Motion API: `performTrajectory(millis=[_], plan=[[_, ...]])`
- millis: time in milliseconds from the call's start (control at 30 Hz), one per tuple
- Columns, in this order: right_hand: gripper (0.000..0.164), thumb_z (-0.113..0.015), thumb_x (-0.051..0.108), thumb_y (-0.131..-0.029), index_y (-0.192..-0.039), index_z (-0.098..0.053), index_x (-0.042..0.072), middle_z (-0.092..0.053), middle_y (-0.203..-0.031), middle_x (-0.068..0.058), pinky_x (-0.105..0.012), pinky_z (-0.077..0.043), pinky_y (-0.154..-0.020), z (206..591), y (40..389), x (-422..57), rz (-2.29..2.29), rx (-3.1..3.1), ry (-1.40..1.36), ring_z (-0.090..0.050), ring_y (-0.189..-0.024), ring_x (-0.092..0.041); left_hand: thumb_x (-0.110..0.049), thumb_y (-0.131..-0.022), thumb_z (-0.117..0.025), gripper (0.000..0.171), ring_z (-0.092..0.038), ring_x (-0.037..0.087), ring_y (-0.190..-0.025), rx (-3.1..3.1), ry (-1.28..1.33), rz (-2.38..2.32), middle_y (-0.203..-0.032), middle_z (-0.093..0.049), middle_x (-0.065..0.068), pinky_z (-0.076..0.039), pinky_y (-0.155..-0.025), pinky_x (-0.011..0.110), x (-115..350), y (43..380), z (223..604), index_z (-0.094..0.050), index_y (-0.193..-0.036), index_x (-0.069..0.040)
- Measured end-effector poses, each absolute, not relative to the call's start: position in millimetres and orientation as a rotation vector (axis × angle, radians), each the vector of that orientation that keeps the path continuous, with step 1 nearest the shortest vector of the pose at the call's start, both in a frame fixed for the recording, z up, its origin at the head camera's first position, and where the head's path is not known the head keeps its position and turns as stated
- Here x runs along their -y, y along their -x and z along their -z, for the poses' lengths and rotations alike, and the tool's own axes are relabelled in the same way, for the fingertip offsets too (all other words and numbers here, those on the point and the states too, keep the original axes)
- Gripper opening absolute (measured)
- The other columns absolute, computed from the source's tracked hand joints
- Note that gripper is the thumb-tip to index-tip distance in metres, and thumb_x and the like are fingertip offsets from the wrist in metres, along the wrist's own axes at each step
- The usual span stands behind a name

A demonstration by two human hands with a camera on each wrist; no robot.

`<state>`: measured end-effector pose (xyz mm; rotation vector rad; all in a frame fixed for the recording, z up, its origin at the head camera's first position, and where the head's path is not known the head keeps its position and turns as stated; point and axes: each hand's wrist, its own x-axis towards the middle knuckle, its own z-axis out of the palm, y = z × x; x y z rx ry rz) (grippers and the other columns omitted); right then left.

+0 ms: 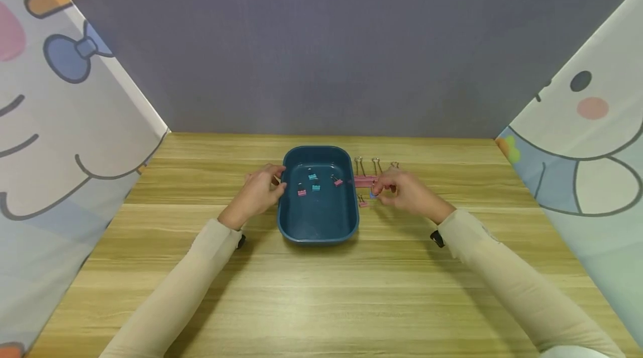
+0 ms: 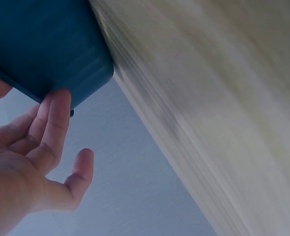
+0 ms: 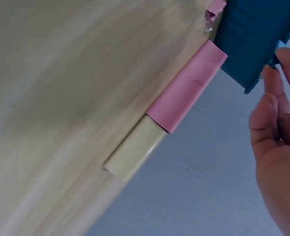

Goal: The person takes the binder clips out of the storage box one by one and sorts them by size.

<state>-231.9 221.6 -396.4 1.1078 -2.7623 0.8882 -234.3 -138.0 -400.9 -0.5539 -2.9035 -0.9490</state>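
Observation:
A dark blue tray (image 1: 317, 224) holds two turquoise binder clips (image 1: 315, 187) and two small pink binder clips (image 1: 301, 192). My left hand (image 1: 258, 193) is at the tray's left side, fingertips touching its outer wall near the rim; in the left wrist view its fingers (image 2: 56, 118) are slightly bent. To the right of the tray, my right hand (image 1: 404, 190) pinches a small blue binder clip (image 1: 373, 194) between thumb and fingers. Beneath and behind that hand lies a large pink binder clip (image 1: 365, 181). Close to the tray's right wall sits another small pink binder clip (image 1: 363, 203).
Beside the large pink clip, a large cream binder clip (image 3: 135, 150) shows in the right wrist view; my hand covers it in the head view. Metal clip handles (image 1: 377, 165) stick out toward the back. A grey wall (image 1: 321, 56) rises behind the wooden table (image 1: 321, 302).

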Motion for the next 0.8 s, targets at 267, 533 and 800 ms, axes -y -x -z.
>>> performTrajectory(millis=[267, 533, 800], plan=[[0.012, -0.070, 0.000, -0.081, -0.084, -0.069, 0.012, -0.062, -0.085, 0.007, -0.028, -0.048, -0.064, 413, 225, -231, -0.934, 2.923, -1.080, -0.056, -0.073, -0.010, -0.012, -0.089, -0.063, 0.042, -0.061, 0.022, -0.091, 2.913, 0.551, 0.935, -0.101, -0.059, 0.009, -0.028, -0.078, 0.045, 138, 233, 400, -0.054, -0.128, 0.003], [0.013, -0.073, 0.003, -0.081, -0.082, -0.069, 0.014, -0.062, -0.085, 0.006, -0.028, -0.049, -0.068, 424, 227, -232, -0.910, 2.953, -1.097, -0.057, -0.076, -0.009, -0.010, -0.089, -0.063, 0.043, -0.061, 0.023, -0.091, 2.918, 0.547, 0.935, -0.102, -0.059, 0.011, -0.027, -0.078, 0.045, 137, 233, 398, -0.053, -0.128, 0.004], [0.012, -0.071, -0.001, -0.081, -0.086, -0.070, 0.010, -0.065, -0.084, 0.003, -0.030, -0.050, -0.070, 425, 234, -228, -0.988, 2.992, -1.032, -0.060, -0.077, -0.010, -0.011, -0.089, -0.063, 0.043, -0.061, 0.023, -0.091, 2.921, 0.551, 0.919, -0.102, -0.060, 0.011, -0.028, -0.077, 0.044, 136, 233, 398, -0.053, -0.128, 0.004]])
